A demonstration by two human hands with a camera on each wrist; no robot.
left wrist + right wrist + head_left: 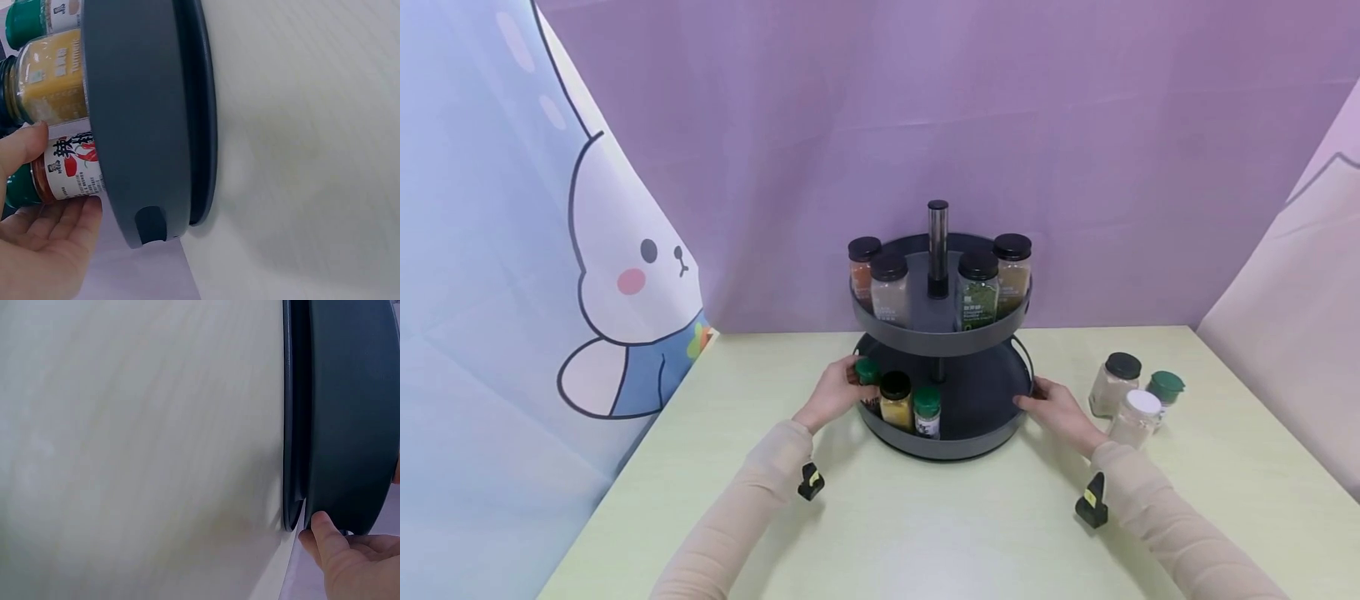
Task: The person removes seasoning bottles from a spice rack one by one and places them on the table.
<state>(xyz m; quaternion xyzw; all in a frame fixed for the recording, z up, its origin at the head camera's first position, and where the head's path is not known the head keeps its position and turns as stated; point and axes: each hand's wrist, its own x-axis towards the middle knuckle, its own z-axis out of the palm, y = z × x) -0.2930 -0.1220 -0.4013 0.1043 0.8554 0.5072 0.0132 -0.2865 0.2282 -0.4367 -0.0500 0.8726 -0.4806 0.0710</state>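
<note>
A dark grey two-tier spice turntable point(951, 448) stands on the table. My left hand point(835, 393) grips a green-lidded chili jar point(74, 165) at the left of the lower tier, thumb on one side and fingers on the other. Beside it on that tier stand a black-lidded turmeric jar point(896, 410) and a smaller green-lidded jar point(927, 423). On the opposite side, my right hand point(1063, 412) holds the lower tier's rim, its thumb over the edge; in the right wrist view its fingertips point(322, 520) touch the outer wall.
Several black-lidded spice jars, one with green herbs point(977, 302), stand on the upper tier around the centre post point(937, 242). To the right on the table are a black-lidded jar point(1108, 393), a white-lidded jar point(1132, 427) and a green-lidded jar point(1167, 387). A purple curtain point(955, 125) hangs behind.
</note>
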